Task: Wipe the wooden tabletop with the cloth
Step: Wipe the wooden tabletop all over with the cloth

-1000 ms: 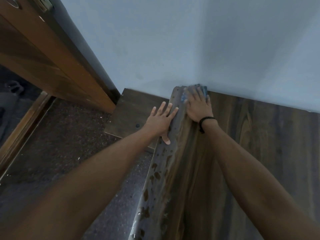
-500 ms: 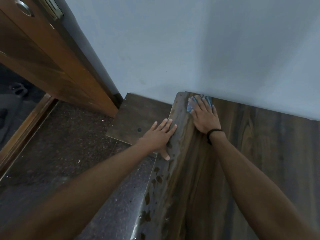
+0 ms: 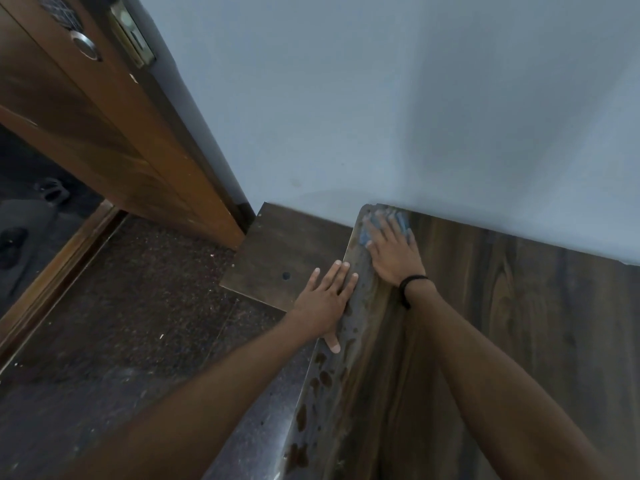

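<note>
The wooden tabletop (image 3: 519,323) bears a blue cloth (image 3: 366,234) at its far left corner, beside the wall (image 3: 381,98).

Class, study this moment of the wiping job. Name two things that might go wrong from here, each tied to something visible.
1. The left hand leans flat on the tabletop at its spotted edge; it might slip off.
2. The cloth is mostly hidden under the right hand, in the corner by the wall; fingertips may rub bare wood, and the edge spots could go unwiped.
</note>
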